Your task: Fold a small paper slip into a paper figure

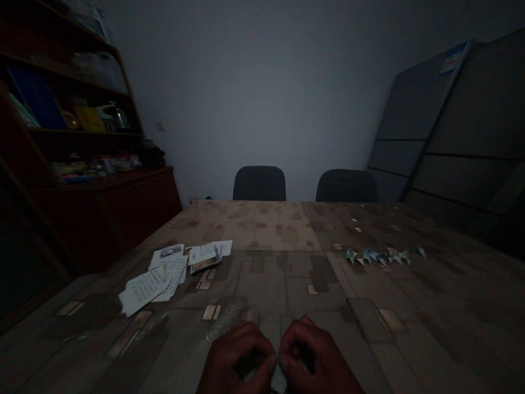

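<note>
paper scrap [280, 380]: 6 o'clock on the counter [279, 230], pinched between curled left hand [238, 360] and right hand [318, 357], equally near both.

Patterned table [287, 230] bears paper slips [164, 273], folded figures [381, 255].

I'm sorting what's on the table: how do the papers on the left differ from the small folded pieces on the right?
The loose papers lie flat, overlapping in a heap; the folded pieces sit in a row. The loose papers are larger, white with print; the folded pieces are small and pointed. Both rest on the table.
</note>
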`<state>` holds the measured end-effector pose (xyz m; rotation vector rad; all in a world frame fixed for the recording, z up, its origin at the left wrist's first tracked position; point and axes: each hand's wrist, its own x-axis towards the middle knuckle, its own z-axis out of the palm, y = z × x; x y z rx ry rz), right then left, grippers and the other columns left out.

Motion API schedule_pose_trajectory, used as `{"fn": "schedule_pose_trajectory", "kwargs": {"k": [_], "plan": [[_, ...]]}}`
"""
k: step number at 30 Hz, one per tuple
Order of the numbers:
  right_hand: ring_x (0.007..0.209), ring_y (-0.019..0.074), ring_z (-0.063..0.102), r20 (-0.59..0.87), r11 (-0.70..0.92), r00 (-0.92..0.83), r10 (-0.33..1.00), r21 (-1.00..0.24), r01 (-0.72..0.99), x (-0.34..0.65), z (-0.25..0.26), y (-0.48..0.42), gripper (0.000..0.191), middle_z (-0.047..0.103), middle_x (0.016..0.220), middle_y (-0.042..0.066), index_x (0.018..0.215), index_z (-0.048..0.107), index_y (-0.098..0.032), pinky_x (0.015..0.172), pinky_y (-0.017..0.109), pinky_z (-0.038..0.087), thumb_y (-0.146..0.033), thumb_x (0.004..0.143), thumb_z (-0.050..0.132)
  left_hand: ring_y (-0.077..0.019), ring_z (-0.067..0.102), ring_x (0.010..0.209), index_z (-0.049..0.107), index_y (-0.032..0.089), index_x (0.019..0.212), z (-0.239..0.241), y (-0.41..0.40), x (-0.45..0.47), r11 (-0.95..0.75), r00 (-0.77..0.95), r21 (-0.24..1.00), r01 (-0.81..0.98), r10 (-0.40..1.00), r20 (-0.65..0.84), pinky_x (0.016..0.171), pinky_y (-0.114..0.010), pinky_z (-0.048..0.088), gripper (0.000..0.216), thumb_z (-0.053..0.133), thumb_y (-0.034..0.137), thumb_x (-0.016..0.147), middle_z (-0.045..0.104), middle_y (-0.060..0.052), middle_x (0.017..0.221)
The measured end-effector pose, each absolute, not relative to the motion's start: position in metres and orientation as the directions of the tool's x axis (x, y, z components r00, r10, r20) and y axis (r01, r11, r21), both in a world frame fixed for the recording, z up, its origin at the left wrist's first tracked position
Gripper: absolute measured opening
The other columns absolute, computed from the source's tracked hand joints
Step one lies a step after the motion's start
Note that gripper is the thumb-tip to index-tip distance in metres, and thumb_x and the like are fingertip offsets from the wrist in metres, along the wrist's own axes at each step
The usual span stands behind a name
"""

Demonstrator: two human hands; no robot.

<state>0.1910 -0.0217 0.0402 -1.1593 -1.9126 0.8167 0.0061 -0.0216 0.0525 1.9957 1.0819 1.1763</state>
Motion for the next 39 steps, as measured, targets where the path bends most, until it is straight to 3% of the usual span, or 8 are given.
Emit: {"fn": "schedule_pose_trajectory", "kwargs": {"k": [6, 12, 17, 23, 26, 30, 34, 39], "plan": [[0.066, 0.0151, 0.054, 0.160, 0.244, -0.250, 0.955, -0.902, 0.356, 0.189, 0.032, -0.019, 0.012, 0.054, 0.068, -0.002, 0.068, 0.053, -0.018, 0.062, 0.023, 0.039, -0.007, 0.067, 0.052, -0.0139, 0.057, 0.054, 0.065, 0.019, 0.055, 0.054, -0.023, 0.012, -0.334, 0.085, 0.914, 0.229, 0.942, 0.323, 0.055, -0.022, 0.043, 0.014, 0.060, 0.014, 0.068, 0.061, 0.002, 0.057], [0.062, 0.0151, 0.049, 0.113, 0.147, -0.109, 0.988, -0.912, 0.382, 0.197, 0.042, -0.014, 0.007, 0.048, 0.062, -0.003, 0.066, 0.049, -0.019, 0.058, 0.025, 0.034, -0.016, 0.073, 0.051, -0.0149, 0.054, 0.053, 0.064, 0.017, 0.052, 0.058, -0.014, 0.006, -0.066, -0.141, 0.996, 0.057, 0.987, 0.073, 0.053, -0.023, 0.041, 0.017, 0.072, 0.027, 0.064, 0.059, 0.002, 0.051], [0.074, 0.0185, 0.056, 0.067, 0.077, -0.206, 0.976, -0.996, 0.044, 0.190, 0.047, -0.019, 0.027, 0.061, 0.081, 0.002, 0.101, 0.057, -0.017, 0.065, 0.027, 0.040, -0.037, 0.084, 0.057, -0.0155, 0.057, 0.051, 0.066, 0.016, 0.054, 0.057, -0.017, 0.014, 0.102, -0.064, 0.992, -0.076, 0.992, -0.106, 0.052, -0.023, 0.042, 0.022, 0.079, 0.032, 0.062, 0.063, 0.001, 0.050], [0.067, 0.0151, 0.051, 0.034, 0.032, -0.185, 0.982, -0.999, -0.013, 0.185, 0.048, -0.020, 0.020, 0.055, 0.072, -0.002, 0.091, 0.056, -0.018, 0.061, 0.024, 0.038, -0.028, 0.075, 0.062, -0.0139, 0.056, 0.049, 0.067, 0.017, 0.068, 0.051, -0.025, 0.018, 0.154, 0.019, 0.980, -0.127, 0.988, -0.152, 0.050, -0.022, 0.043, 0.024, 0.080, 0.037, 0.065, 0.061, 0.003, 0.054], [0.063, 0.0139, 0.049, 0.013, 0.041, -0.213, 0.977, -0.991, 0.129, 0.190, 0.054, -0.015, 0.013, 0.051, 0.068, -0.003, 0.085, 0.057, -0.016, 0.058, 0.023, 0.036, -0.022, 0.073, 0.056, -0.0178, 0.062, 0.064, 0.070, 0.019, 0.089, 0.051, -0.019, 0.007, 0.031, 0.075, 1.000, 0.004, 0.997, -0.031, 0.058, -0.025, 0.046, 0.020, 0.072, 0.028, 0.072, 0.069, -0.002, 0.074], [0.061, 0.0133, 0.051, 0.004, 0.098, -0.240, 0.971, -0.920, 0.378, 0.196, 0.058, -0.004, 0.020, 0.053, 0.065, -0.003, 0.080, 0.064, -0.014, 0.056, 0.021, 0.036, -0.007, 0.069, 0.048, -0.0217, 0.064, 0.083, 0.069, 0.021, 0.083, 0.057, -0.008, -0.010, -0.455, 0.477, 0.847, 0.276, 0.829, 0.291, 0.073, -0.029, 0.048, 0.013, 0.060, 0.014, 0.076, 0.068, -0.005, 0.088], [0.076, 0.0179, 0.057, 0.081, 0.215, -0.274, 0.958, -0.838, 0.502, 0.198, 0.052, 0.003, 0.028, 0.063, 0.073, 0.001, 0.073, 0.068, -0.016, 0.071, 0.026, 0.039, 0.003, 0.064, 0.050, -0.0222, 0.061, 0.088, 0.066, 0.022, 0.095, 0.054, -0.003, -0.013, -0.670, 0.613, 0.643, 0.370, 0.696, 0.373, 0.075, -0.030, 0.048, 0.024, 0.056, 0.008, 0.079, 0.067, -0.006, 0.096], [0.087, 0.0211, 0.058, 0.156, 0.325, -0.323, 0.933, -0.751, 0.574, 0.198, 0.042, 0.001, 0.026, 0.065, 0.081, 0.002, 0.076, 0.068, -0.017, 0.085, 0.034, 0.036, 0.005, 0.069, 0.057, -0.0211, 0.058, 0.082, 0.062, 0.020, 0.089, 0.037, 0.002, -0.002, -0.786, 0.700, 0.452, 0.423, 0.600, 0.388, 0.069, -0.030, 0.041, 0.018, 0.057, 0.006, 0.079, 0.067, -0.004, 0.090]]}}
